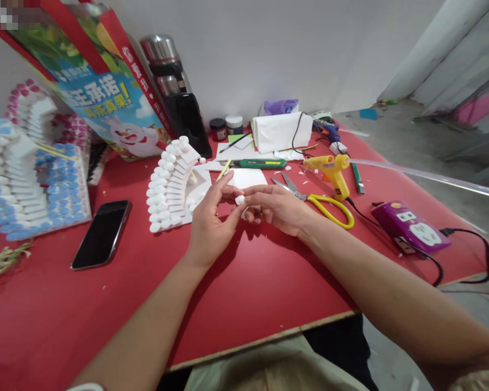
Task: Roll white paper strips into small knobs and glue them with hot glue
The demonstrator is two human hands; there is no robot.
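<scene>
Between the fingertips of both hands is a small white lump [239,200], possibly foam or paper. My left hand [212,221] pinches it from the left, thumb and fingers closed. On the other side my right hand [275,209] grips it with thumb and forefinger, its other fingers curled below. Just left of the hands stands a curved white stepped model [175,187] edged with rows of round white pieces. A white sheet [250,178] lies behind the hands. Yellow-handled scissors [330,210] rest beside my right wrist.
On the red table [261,282], a yellow glue gun [336,176] and a purple power socket [411,225] lie right. A green cutter [261,163] is behind. Leftward are a phone [101,233], a blue-and-white model [65,190] and a printed bag [101,92].
</scene>
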